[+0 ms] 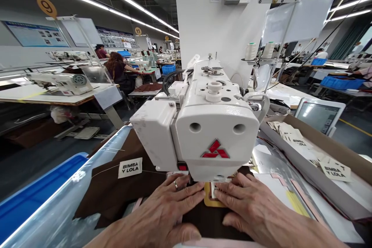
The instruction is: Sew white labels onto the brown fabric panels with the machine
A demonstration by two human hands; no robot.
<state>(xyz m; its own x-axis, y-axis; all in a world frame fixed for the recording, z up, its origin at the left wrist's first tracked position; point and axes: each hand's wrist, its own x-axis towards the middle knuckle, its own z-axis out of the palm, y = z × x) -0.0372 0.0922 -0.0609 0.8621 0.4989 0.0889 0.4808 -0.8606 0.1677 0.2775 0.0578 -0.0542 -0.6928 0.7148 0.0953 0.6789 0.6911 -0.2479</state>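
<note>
Under the head of a white sewing machine (216,124) lies dark brown fabric (203,223). On that fabric sits a white label framed by a yellow plate (214,202), partly covered by fingers. My left hand (168,205) lies flat at the left of the plate, fingers stretched, a ring on one finger. From the right, my right hand (247,201) presses its outstretched fingertips on the label and plate. The needle area is hidden behind the machine head. To the left, another brown piece (116,190) bears a sewn-on label (130,167) with a loose white thread.
A cardboard box (353,201) of loose labels (334,168) stands at the right, near a tablet screen (319,114). Down left is a blue bin (37,197). Thread cones (250,51) stand behind the machine. A person (119,70) sits at another table.
</note>
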